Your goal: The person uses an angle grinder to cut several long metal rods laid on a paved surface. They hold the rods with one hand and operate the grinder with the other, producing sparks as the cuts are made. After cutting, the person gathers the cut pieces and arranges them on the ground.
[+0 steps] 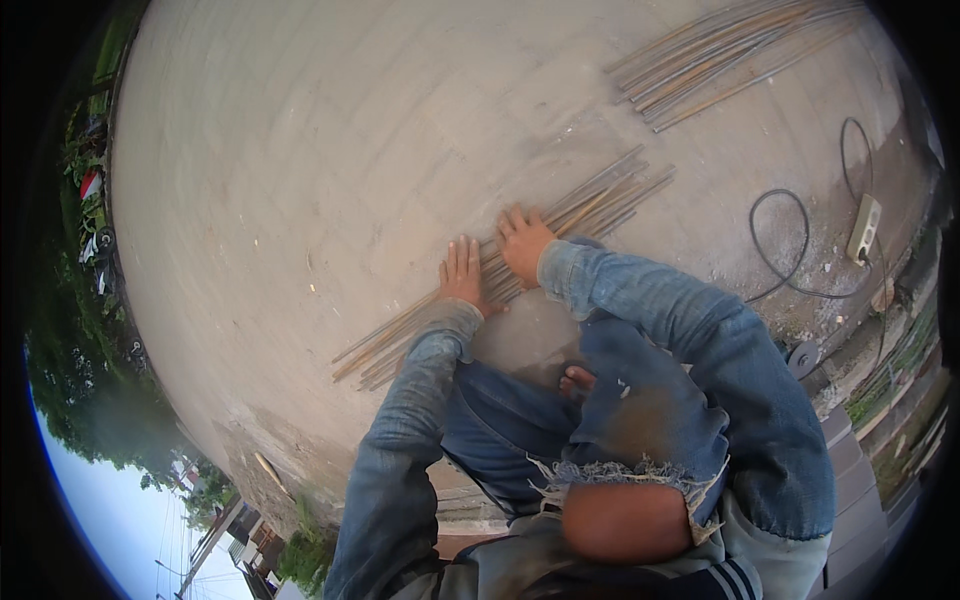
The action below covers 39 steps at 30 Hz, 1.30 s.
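Note:
A bundle of thin, rust-brown steel rods (602, 203) lies slantwise on the concrete ground, running from lower left to upper right. My left hand (463, 275) rests on the middle of the bundle, fingers stretched out toward the far side. Just to its right, my right hand (523, 243) lies palm down across the same rods with its fingers apart. Neither hand is wrapped round a rod. The rod ends fan out unevenly on both sides, and the parts under my palms are hidden.
Longer rods (730, 58) lie in a second pile at the far right. A black cable (806, 232) loops along the ground to a pale power strip (865, 230). Beside my right elbow sits a grey disc (803, 359). My bent knee is close below my hands.

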Available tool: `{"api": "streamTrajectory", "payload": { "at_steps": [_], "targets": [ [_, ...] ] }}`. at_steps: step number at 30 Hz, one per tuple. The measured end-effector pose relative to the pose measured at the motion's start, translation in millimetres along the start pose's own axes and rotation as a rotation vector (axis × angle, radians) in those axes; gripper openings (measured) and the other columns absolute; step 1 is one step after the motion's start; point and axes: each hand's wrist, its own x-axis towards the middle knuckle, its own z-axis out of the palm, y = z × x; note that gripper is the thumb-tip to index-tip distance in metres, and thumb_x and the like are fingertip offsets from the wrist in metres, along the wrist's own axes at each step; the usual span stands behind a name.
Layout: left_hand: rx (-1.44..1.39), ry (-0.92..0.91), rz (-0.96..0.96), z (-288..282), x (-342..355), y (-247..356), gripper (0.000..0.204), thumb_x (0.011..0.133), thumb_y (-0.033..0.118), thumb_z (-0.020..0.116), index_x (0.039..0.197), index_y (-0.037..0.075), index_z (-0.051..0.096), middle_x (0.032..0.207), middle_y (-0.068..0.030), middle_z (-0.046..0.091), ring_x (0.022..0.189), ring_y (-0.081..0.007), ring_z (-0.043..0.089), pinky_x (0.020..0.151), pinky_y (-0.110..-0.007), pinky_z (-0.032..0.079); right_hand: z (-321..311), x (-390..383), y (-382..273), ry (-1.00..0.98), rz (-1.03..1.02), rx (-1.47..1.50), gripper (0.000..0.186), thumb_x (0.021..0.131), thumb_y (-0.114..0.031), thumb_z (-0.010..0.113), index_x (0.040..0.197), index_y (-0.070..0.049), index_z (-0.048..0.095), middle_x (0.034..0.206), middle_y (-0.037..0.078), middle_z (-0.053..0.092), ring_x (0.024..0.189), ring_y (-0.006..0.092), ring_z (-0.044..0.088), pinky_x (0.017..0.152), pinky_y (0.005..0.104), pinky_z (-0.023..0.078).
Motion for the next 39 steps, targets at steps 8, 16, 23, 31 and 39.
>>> {"api": "streamTrajectory", "payload": {
  "at_steps": [8, 16, 23, 31, 39],
  "targets": [
    [-0.217, 0.298, 0.095, 56, 0, -7, 0.088, 0.056, 0.035, 0.082, 0.128, 0.006, 0.040, 0.123, -0.0133, 0.047, 0.116, -0.0266, 0.043, 0.098, -0.043, 0.030, 43, -14, -26, 0.198, -0.066, -0.160, 0.049, 0.075, -0.021, 0.058, 0.117, 0.003, 0.051, 0.116, 0.018, 0.047, 0.111, 0.0339, 0.043, 0.091, 0.0524, 0.034],
    [-0.249, 0.264, 0.004, 48, -2, 0, 0.071, 0.062, 0.029, 0.079, 0.120, 0.006, 0.046, 0.117, -0.0120, 0.049, 0.111, -0.0258, 0.045, 0.096, -0.040, 0.032, 32, 3, -28, 0.066, -0.084, -0.097, 0.028, 0.075, -0.012, 0.055, 0.101, -0.001, 0.055, 0.101, 0.011, 0.049, 0.098, 0.0247, 0.047, 0.084, 0.0439, 0.039],
    [-0.341, 0.445, 0.015, 72, -12, 2, 0.056, 0.062, 0.016, 0.071, 0.114, 0.008, 0.052, 0.109, -0.0095, 0.051, 0.108, -0.0236, 0.046, 0.089, -0.038, 0.036, 35, 1, -30, -0.019, -0.121, -0.140, 0.025, 0.072, -0.009, 0.056, 0.096, -0.003, 0.053, 0.095, 0.010, 0.051, 0.095, 0.0255, 0.051, 0.077, 0.0388, 0.043],
    [-0.401, 0.483, -0.069, 69, 7, 6, 0.042, 0.068, 0.013, 0.064, 0.109, 0.009, 0.054, 0.108, -0.0065, 0.052, 0.107, -0.0215, 0.046, 0.087, -0.037, 0.038, 29, 10, -33, -0.073, -0.092, -0.244, 0.019, 0.075, -0.010, 0.056, 0.092, -0.004, 0.057, 0.096, 0.010, 0.053, 0.096, 0.0246, 0.053, 0.073, 0.0393, 0.049],
    [-0.294, 0.310, -0.036, 63, 2, 3, 0.042, 0.065, 0.014, 0.068, 0.104, 0.005, 0.054, 0.105, -0.0081, 0.053, 0.103, -0.0221, 0.048, 0.085, -0.036, 0.039, 26, 1, -42, -0.093, -0.145, -0.264, 0.019, 0.074, -0.011, 0.056, 0.091, -0.005, 0.055, 0.095, 0.009, 0.052, 0.095, 0.0239, 0.052, 0.071, 0.0375, 0.046]
  ]
}}
